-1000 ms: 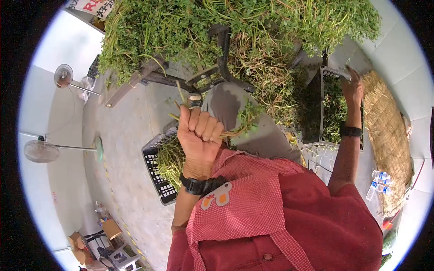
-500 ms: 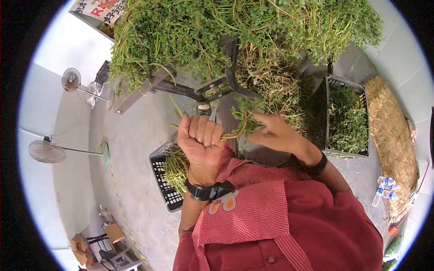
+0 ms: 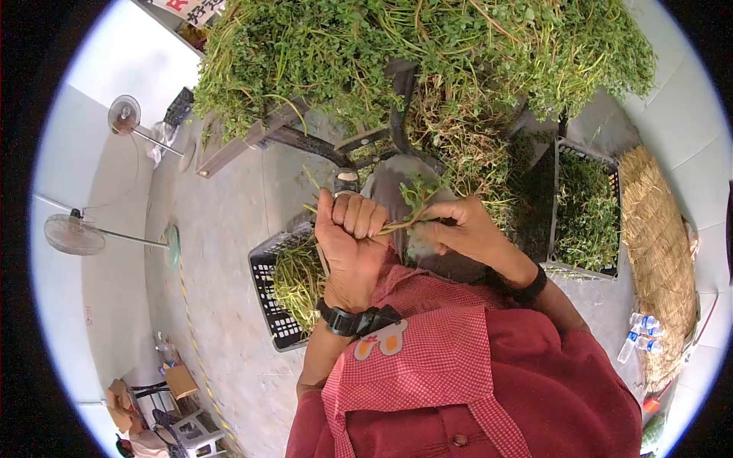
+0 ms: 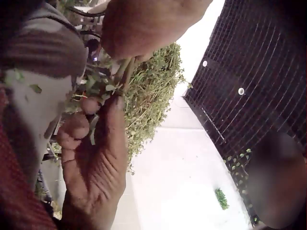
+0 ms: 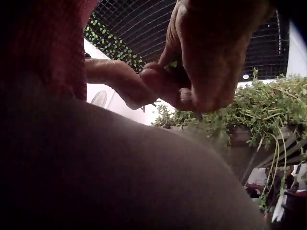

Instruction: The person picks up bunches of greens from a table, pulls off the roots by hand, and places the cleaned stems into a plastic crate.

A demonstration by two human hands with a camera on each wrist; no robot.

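In the head view my left hand [image 3: 353, 238] grips the stems of a small bunch of leafy greens [image 3: 398, 226] in its curled fingers. Cut stem ends poke out on its left side, and the leafy tips [image 3: 419, 194] stick out to the right. My right hand [image 3: 475, 235] pinches those stems just below the leaves with thumb and forefinger. Seen from the left wrist, the stems [image 4: 125, 75] run between the left hand [image 4: 148, 28] and the right hand's thumb. The right wrist view has the right hand [image 5: 211, 62] near the left one, with the greens mostly hidden.
A large heap of greens [image 3: 343, 61] lies on a raised stand in front of me, with more below it. A black crate of stems [image 3: 263, 286] is at left, and a crate of greens [image 3: 586, 206] at right. A straw roll [image 3: 657, 252] lies beyond.
My right hand has come from the right-hand crate over to the bunch and now pinches its stems. The left hand has kept its grip throughout.
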